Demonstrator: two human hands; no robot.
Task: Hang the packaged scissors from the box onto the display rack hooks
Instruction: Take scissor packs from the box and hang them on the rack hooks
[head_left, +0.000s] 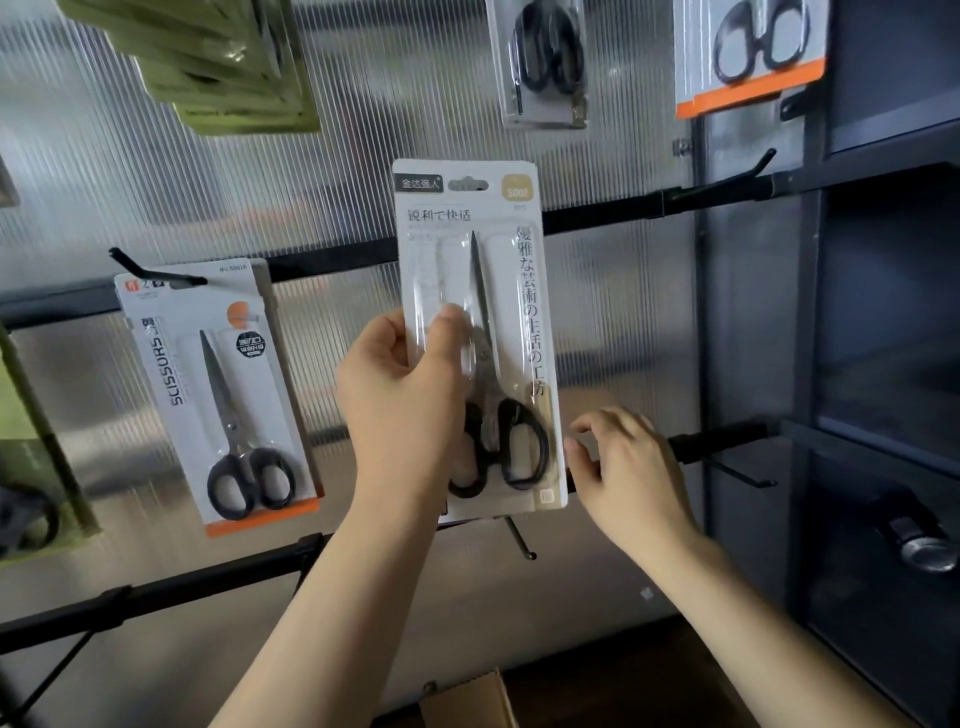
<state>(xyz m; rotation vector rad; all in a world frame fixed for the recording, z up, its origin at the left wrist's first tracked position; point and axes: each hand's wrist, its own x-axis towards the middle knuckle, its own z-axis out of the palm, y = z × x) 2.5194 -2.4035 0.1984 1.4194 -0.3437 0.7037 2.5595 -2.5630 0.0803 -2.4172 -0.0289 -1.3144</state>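
Above the thumb of the left hand (400, 384), which pinches its lower edge, the scissors pack (475, 332) stands upright, hang slot topmost (no hook through it). The right hand (628, 467), fingers loosely spread, holds nothing just beside the pack's bottom corner.

Both forearms rise bare from the lower edge of the view, angled up and inward; the left hand (402, 395) is raised higher, its back turned toward the camera, thumb pressed across the front of the pack of scissors (480, 332) and fingers hidden behind it, pinching it upright; the right hand (628, 467) sits lower and to the right, just beside the pack's lower corner, fingers loosely spread and slightly bent, holding nothing.
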